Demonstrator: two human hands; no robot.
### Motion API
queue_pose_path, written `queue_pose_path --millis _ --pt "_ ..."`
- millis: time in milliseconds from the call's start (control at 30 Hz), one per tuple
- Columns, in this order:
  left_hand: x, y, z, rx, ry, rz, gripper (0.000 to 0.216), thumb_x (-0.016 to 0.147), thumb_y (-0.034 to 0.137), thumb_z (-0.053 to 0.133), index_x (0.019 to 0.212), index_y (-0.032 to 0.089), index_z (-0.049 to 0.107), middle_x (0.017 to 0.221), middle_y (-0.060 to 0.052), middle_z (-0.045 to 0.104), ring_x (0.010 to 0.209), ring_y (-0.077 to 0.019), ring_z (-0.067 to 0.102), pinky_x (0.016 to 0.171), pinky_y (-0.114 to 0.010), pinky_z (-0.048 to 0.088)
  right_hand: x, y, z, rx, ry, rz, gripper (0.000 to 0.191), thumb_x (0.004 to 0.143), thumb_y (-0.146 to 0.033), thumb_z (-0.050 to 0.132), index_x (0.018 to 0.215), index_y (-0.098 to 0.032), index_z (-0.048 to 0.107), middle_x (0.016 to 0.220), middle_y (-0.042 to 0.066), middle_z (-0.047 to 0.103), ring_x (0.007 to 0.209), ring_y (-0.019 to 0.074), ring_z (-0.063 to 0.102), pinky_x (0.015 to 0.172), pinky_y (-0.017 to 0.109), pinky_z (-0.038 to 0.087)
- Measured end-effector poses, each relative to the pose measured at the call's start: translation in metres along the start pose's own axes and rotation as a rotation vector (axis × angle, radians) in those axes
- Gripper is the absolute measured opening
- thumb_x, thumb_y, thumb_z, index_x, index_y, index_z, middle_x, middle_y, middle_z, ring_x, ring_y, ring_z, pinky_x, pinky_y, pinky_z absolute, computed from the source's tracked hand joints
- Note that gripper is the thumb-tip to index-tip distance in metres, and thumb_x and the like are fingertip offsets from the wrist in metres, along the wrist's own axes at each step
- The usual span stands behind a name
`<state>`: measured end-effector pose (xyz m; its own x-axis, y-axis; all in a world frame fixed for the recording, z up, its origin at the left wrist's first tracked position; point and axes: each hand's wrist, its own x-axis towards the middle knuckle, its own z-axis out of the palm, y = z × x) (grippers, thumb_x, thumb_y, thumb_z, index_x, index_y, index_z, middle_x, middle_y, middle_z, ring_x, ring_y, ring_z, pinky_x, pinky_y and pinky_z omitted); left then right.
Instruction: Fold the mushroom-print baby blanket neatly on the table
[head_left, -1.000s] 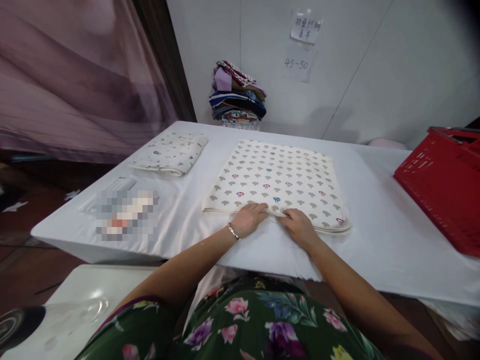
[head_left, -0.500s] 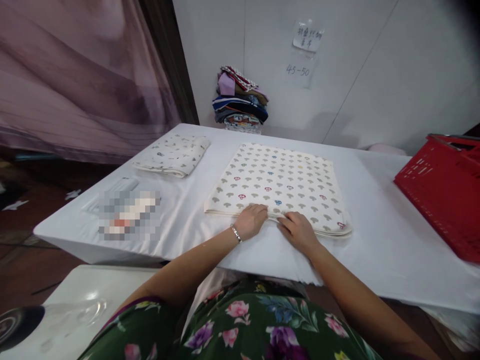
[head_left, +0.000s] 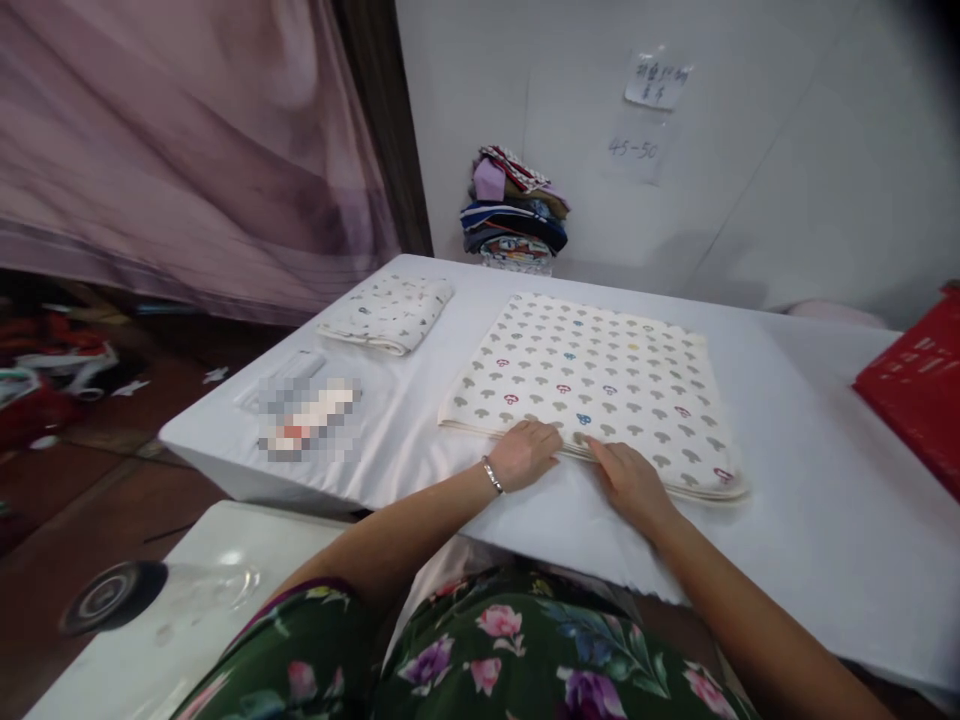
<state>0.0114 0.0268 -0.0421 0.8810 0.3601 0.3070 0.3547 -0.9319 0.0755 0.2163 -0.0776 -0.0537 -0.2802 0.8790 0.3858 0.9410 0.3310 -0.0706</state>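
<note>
A cream cloth with a mushroom print (head_left: pixel 600 385) lies folded flat in the middle of the white table (head_left: pixel 795 520). My left hand (head_left: pixel 529 453), with a bracelet at the wrist, rests on the cloth's near edge with fingers curled at the fold. My right hand (head_left: pixel 630 478) lies beside it on the same edge, fingers slipped at the cloth's edge. Both hands touch the cloth close together. I cannot tell for certain whether the fingertips pinch the layers.
A second folded printed cloth (head_left: pixel 390 312) sits at the table's far left. A stack of folded clothes (head_left: pixel 516 212) stands against the back wall. A red basket (head_left: pixel 919 385) is at the right edge. A small white table with a glass lid (head_left: pixel 150 595) stands near left.
The view has swung left, so everything sits further right in the picture. My hands stay together on the cloth's near edge, hardly shifted.
</note>
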Motion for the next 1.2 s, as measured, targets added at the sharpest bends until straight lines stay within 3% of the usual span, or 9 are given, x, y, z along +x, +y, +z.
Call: queue_pose_path --millis 133,267,567,800,1000,1200 --pt "0.000 0.004 0.000 0.072 0.011 -0.035 0.022 0.088 0.015 0.039 0.108 0.017 0.050 0.105 -0.008 0.057 0.092 -0.0171 0.051 0.081 -0.033 0.037 0.000 0.002 0.003 0.012 -0.006 -0.005 0.032 0.089 -0.017 0.038 0.116 -0.013 0.054 0.093 0.011 0.060 0.085 0.0212 0.054 0.074 0.034 0.045" --pt "0.001 0.005 0.000 0.127 -0.026 -0.060 0.018 0.088 0.015 0.037 0.098 0.016 0.052 0.100 -0.008 0.056 0.090 -0.0181 0.049 0.078 -0.033 0.036 -0.001 0.003 0.003 0.004 -0.014 -0.008 0.025 0.089 -0.019 0.039 0.103 -0.014 0.059 0.093 0.010 0.061 0.084 0.0206 0.055 0.074 0.033 0.045" --pt "-0.012 -0.011 -0.010 0.191 -0.068 -0.149 0.017 0.087 0.012 0.036 0.091 0.016 0.052 0.096 -0.008 0.055 0.088 -0.0182 0.047 0.074 -0.033 0.034 0.004 -0.003 0.003 -0.062 -0.074 -0.028 0.024 0.082 -0.014 0.041 0.096 -0.018 0.061 0.098 0.010 0.060 0.084 0.0215 0.054 0.070 0.034 0.044" --pt "-0.035 -0.033 -0.015 0.221 -0.033 -0.274 0.018 0.086 0.011 0.038 0.091 0.017 0.053 0.094 -0.007 0.055 0.087 -0.0187 0.047 0.076 -0.033 0.035 0.009 -0.008 0.009 -0.067 -0.027 -0.033 0.029 0.083 -0.014 0.040 0.104 -0.018 0.060 0.092 0.009 0.060 0.079 0.0212 0.053 0.066 0.034 0.043" --pt "-0.065 -0.067 -0.031 0.216 -0.016 -0.425 0.019 0.083 0.010 0.040 0.091 0.018 0.056 0.094 -0.007 0.059 0.091 -0.0190 0.049 0.081 -0.035 0.037 0.003 -0.004 0.014 -0.037 -0.019 -0.133 0.028 0.087 -0.017 0.036 0.100 -0.018 0.061 0.085 0.009 0.059 0.073 0.0196 0.053 0.063 0.032 0.043" --pt "-0.096 -0.090 -0.046 0.112 0.112 -0.522 0.033 0.078 0.005 0.042 0.104 0.021 0.057 0.106 -0.005 0.060 0.104 -0.0177 0.049 0.089 -0.035 0.039 0.002 -0.003 0.013 -0.019 -0.071 -0.130 0.026 0.087 -0.018 0.036 0.098 -0.019 0.060 0.086 0.008 0.059 0.073 0.0187 0.054 0.063 0.031 0.044"
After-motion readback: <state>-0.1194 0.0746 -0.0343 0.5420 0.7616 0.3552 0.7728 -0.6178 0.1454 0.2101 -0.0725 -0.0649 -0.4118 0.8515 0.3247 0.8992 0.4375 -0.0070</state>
